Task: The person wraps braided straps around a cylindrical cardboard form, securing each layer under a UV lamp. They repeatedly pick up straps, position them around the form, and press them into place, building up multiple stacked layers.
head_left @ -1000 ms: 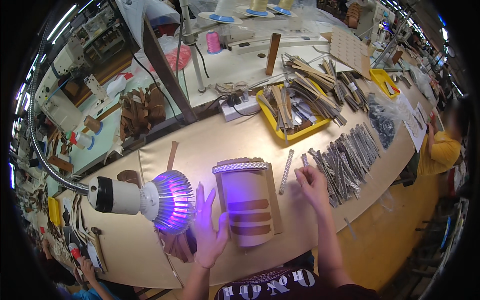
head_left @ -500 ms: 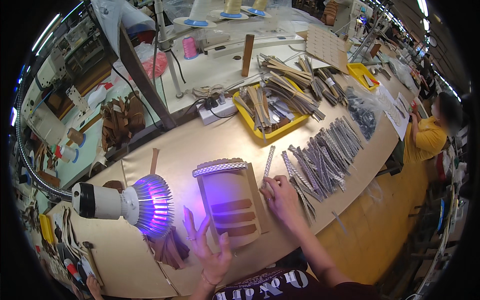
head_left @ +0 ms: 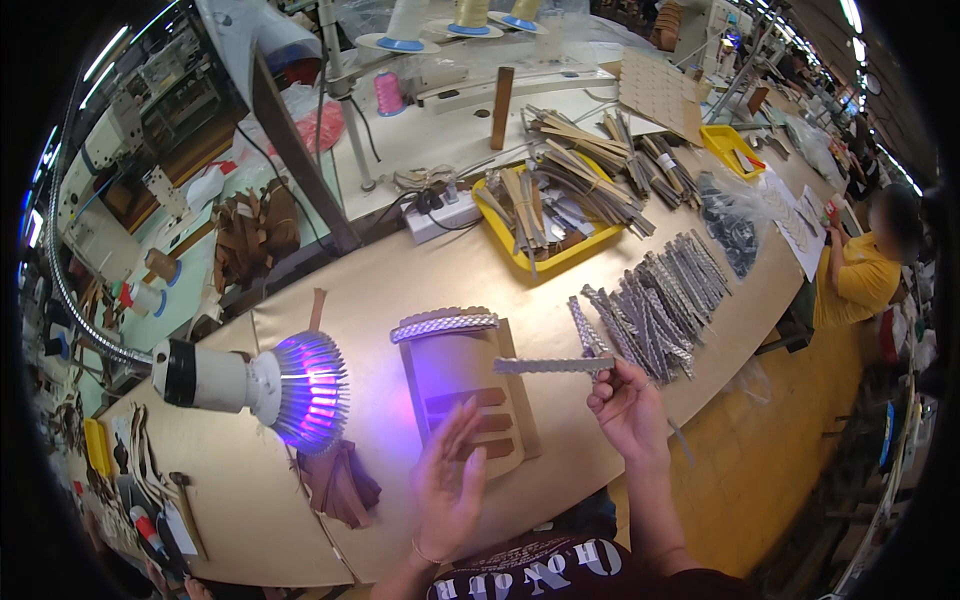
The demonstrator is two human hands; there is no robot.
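Head view: half a second ago your right hand (head_left: pixel 628 405) was down at the loose strip (head_left: pixel 550 366) on the table (head_left: pixel 375 290), just right of the panel (head_left: pixel 450 365). Now that strip is up. You've got its right end pinched between thumb and fingers; it runs left, near level, free end overlapping the panel's right edge in view. Can't tell if it touches there. Plain grey face shows, not the woven one.

Your left hand (head_left: pixel 450 495) has shifted right, now in front of the panel's lower left and partly over the brown tabs (head_left: pixel 490 422). It's blurred, fingers spread, grasping nothing; contact with the panel unclear.

Meaning: the strip is off the table and in your control, by one end only, so I'd judge the far end free to swing. The panel hasn't visibly moved; the silver braid (head_left: pixel 445 326) is still across its top. The pile (head_left: pixel 660 310) right of you looks unchanged; lamp (head_left: pixel 305 390) is lit, left of the panel.
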